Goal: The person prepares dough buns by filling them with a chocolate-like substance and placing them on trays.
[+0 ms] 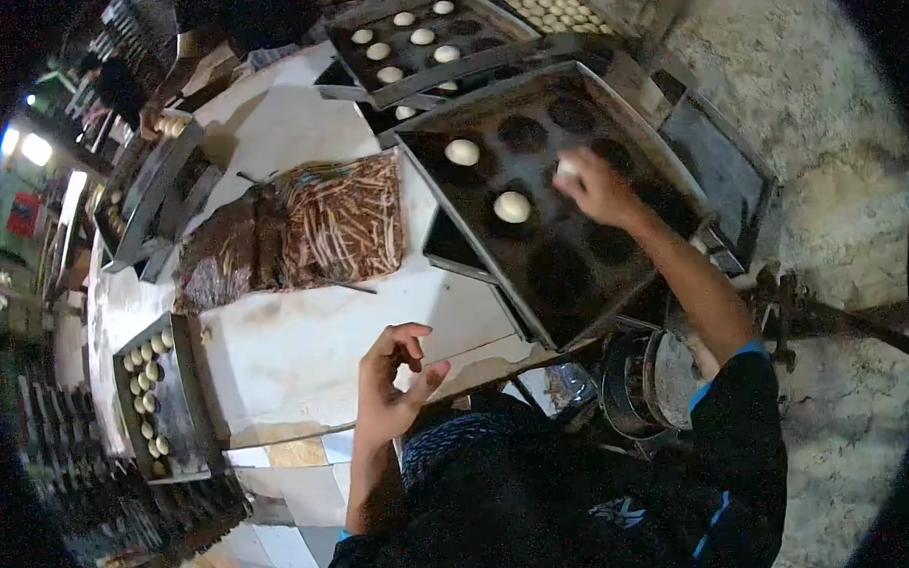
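My right hand (599, 191) is over the large dark metal tray (586, 324), its fingers closed on a pale dough ball (568, 170). Two more dough balls sit in this tray to the left of the hand, one (462, 152) farther back and one (512, 207) nearer. Dark round marks cover the tray's floor. My left hand (401, 376) is raised near the table's front edge, fingers curled but apart, holding nothing.
Behind stands another tray (471, 31) with several dough balls. A patterned cloth or mat (337, 223) lies on the white table (277, 360). At left is a tray (183, 394) of small dough balls. A co-worker's hand (149, 121) touches a far-left tray.
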Demonstrator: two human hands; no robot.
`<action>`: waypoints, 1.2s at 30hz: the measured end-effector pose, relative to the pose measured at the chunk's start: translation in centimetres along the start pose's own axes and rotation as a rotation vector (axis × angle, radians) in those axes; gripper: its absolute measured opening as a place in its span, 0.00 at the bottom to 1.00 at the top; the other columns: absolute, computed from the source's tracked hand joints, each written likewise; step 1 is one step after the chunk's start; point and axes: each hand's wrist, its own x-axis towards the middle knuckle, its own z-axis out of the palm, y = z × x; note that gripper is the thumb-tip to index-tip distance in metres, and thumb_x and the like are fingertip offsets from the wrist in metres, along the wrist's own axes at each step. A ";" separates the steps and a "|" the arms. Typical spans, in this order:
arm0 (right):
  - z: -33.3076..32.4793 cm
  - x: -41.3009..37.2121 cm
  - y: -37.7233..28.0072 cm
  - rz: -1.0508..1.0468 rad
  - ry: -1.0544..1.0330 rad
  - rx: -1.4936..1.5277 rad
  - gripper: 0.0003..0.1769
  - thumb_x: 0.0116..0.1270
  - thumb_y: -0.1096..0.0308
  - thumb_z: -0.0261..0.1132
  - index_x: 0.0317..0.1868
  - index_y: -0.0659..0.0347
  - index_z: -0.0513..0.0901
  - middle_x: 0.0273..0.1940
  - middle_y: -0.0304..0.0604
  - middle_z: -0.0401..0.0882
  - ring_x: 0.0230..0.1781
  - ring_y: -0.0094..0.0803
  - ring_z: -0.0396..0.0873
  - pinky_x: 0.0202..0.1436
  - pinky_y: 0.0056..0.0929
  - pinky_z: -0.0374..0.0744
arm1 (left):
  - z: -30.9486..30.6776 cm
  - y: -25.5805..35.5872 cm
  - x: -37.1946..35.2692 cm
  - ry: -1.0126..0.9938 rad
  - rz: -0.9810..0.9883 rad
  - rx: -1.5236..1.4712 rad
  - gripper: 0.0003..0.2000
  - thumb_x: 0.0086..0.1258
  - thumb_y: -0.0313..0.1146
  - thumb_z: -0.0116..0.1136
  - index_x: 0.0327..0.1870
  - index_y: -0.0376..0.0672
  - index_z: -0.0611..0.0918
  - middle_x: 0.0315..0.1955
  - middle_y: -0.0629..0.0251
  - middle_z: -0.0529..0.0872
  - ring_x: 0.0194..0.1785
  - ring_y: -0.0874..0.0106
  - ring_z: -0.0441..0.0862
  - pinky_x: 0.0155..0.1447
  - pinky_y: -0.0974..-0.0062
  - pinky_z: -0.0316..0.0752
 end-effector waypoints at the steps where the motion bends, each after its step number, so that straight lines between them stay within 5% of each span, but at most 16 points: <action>1: 1.0 -0.5 0.4 -0.021 -0.008 0.003 0.22 0.72 0.56 0.59 0.54 0.69 0.76 0.52 0.55 0.79 0.55 0.51 0.76 0.64 0.42 0.72 | -0.9 -0.1 -0.7 0.022 0.003 -0.001 0.17 0.58 0.24 0.70 0.47 0.38 0.79 0.30 0.73 0.72 0.33 0.82 0.70 0.40 0.82 0.67; 5: 0.6 -0.4 -0.7 0.043 -0.286 -0.044 0.29 0.69 0.60 0.63 0.65 0.66 0.68 0.69 0.58 0.61 0.75 0.49 0.53 0.76 0.42 0.54 | -6.7 -3.2 -4.4 0.244 0.041 0.016 0.15 0.59 0.26 0.69 0.46 0.37 0.79 0.25 0.74 0.71 0.31 0.82 0.69 0.36 0.83 0.66; 6: -0.6 0.6 -1.0 -0.117 -0.280 -0.171 0.31 0.71 0.57 0.61 0.68 0.65 0.66 0.71 0.58 0.58 0.76 0.49 0.50 0.76 0.42 0.53 | -8.0 -4.3 -5.0 0.294 0.007 0.016 0.14 0.61 0.27 0.69 0.46 0.37 0.80 0.23 0.74 0.71 0.29 0.83 0.68 0.34 0.83 0.66; 8: -1.5 1.7 -6.5 -0.090 -0.003 -0.259 0.30 0.75 0.55 0.54 0.69 0.64 0.66 0.72 0.53 0.58 0.75 0.46 0.54 0.75 0.43 0.54 | -11.3 -7.4 -7.1 0.381 -0.184 0.297 0.15 0.61 0.34 0.70 0.46 0.40 0.81 0.22 0.66 0.74 0.26 0.77 0.70 0.31 0.78 0.69; 11: -1.3 1.5 -13.5 -0.176 0.330 -0.127 0.23 0.79 0.62 0.48 0.68 0.64 0.67 0.69 0.50 0.61 0.69 0.43 0.64 0.69 0.40 0.69 | -18.0 -9.2 -10.9 0.602 -0.117 0.458 0.12 0.59 0.33 0.70 0.41 0.41 0.82 0.26 0.62 0.79 0.28 0.68 0.74 0.36 0.70 0.71; 14: 2.6 -0.4 -17.7 -0.145 0.443 0.162 0.20 0.78 0.63 0.50 0.62 0.67 0.71 0.63 0.49 0.66 0.62 0.42 0.70 0.64 0.40 0.73 | -34.1 -12.8 -15.6 1.016 0.271 1.010 0.10 0.53 0.28 0.67 0.37 0.43 0.84 0.30 0.60 0.83 0.34 0.60 0.77 0.44 0.65 0.69; 15: 3.7 -0.3 -19.7 -0.160 0.440 0.170 0.20 0.78 0.63 0.50 0.62 0.67 0.71 0.63 0.49 0.66 0.62 0.42 0.70 0.64 0.40 0.73 | -39.8 -13.4 -17.6 1.103 0.119 0.746 0.10 0.54 0.31 0.66 0.37 0.43 0.84 0.32 0.60 0.83 0.40 0.58 0.77 0.46 0.63 0.68; 17: 6.0 0.4 -24.2 -0.166 0.282 0.062 0.16 0.75 0.65 0.53 0.53 0.69 0.76 0.55 0.50 0.71 0.52 0.41 0.75 0.59 0.38 0.73 | -49.3 -10.7 -21.1 1.305 -0.241 1.522 0.14 0.61 0.43 0.58 0.36 0.42 0.86 0.37 0.53 0.85 0.40 0.55 0.79 0.48 0.58 0.69; 19: 7.3 1.1 -29.4 -0.267 0.261 -0.092 0.14 0.74 0.65 0.54 0.48 0.69 0.77 0.51 0.49 0.72 0.47 0.40 0.75 0.55 0.37 0.74 | -58.1 -11.5 -24.3 1.066 -1.039 1.535 0.21 0.64 0.51 0.52 0.36 0.40 0.87 0.42 0.51 0.85 0.49 0.53 0.79 0.53 0.56 0.70; 21: 8.7 1.0 -32.2 -0.307 0.286 -0.266 0.12 0.72 0.66 0.55 0.43 0.68 0.78 0.47 0.49 0.73 0.42 0.40 0.76 0.52 0.36 0.75 | -60.6 -9.2 -24.1 1.286 -1.196 1.228 0.28 0.66 0.58 0.47 0.34 0.38 0.87 0.49 0.46 0.81 0.55 0.52 0.77 0.55 0.57 0.72; 24: 9.6 0.2 -36.4 -0.122 0.261 0.069 0.06 0.62 0.72 0.60 0.36 0.66 0.80 0.40 0.51 0.76 0.38 0.43 0.76 0.44 0.40 0.76 | -67.4 -17.9 -25.6 1.312 -1.064 1.227 0.23 0.64 0.52 0.54 0.40 0.38 0.84 0.50 0.41 0.78 0.55 0.54 0.77 0.56 0.59 0.73; 26: 9.6 0.7 -38.4 -0.094 0.238 0.089 0.06 0.62 0.72 0.61 0.35 0.66 0.80 0.39 0.51 0.76 0.36 0.42 0.76 0.42 0.38 0.76 | -67.1 -18.6 -24.5 1.371 -0.974 1.088 0.20 0.64 0.49 0.57 0.41 0.37 0.82 0.47 0.39 0.78 0.55 0.53 0.76 0.55 0.59 0.72; 29: 11.4 1.0 -38.8 -0.208 0.182 0.166 0.06 0.61 0.72 0.62 0.35 0.67 0.79 0.33 0.48 0.76 0.32 0.38 0.76 0.39 0.31 0.76 | -59.2 -15.1 -21.0 1.389 -0.228 1.096 0.13 0.63 0.37 0.61 0.34 0.34 0.75 0.35 0.47 0.76 0.40 0.48 0.76 0.45 0.55 0.70; 31: 13.9 0.9 -41.8 -0.219 0.239 0.397 0.07 0.63 0.71 0.61 0.35 0.67 0.81 0.31 0.46 0.77 0.31 0.37 0.76 0.37 0.30 0.75 | -50.4 -11.3 -18.0 1.263 -0.032 0.715 0.08 0.64 0.29 0.61 0.35 0.36 0.77 0.32 0.57 0.79 0.32 0.63 0.77 0.40 0.66 0.73; 33: 17.4 -1.3 -42.8 -0.086 0.013 0.594 0.11 0.65 0.70 0.60 0.42 0.68 0.82 0.33 0.45 0.78 0.31 0.31 0.76 0.37 0.28 0.75 | -40.1 -8.9 -15.2 1.054 0.218 0.330 0.10 0.62 0.24 0.62 0.43 0.37 0.77 0.36 0.60 0.82 0.39 0.69 0.81 0.46 0.74 0.76; 36: 21.0 -5.2 -42.2 0.191 -0.407 0.799 0.18 0.73 0.68 0.57 0.55 0.74 0.78 0.37 0.44 0.81 0.31 0.25 0.80 0.36 0.25 0.79 | -26.4 -10.8 -11.8 0.638 0.295 0.218 0.19 0.60 0.20 0.65 0.51 0.38 0.73 0.44 0.55 0.84 0.49 0.64 0.83 0.55 0.68 0.76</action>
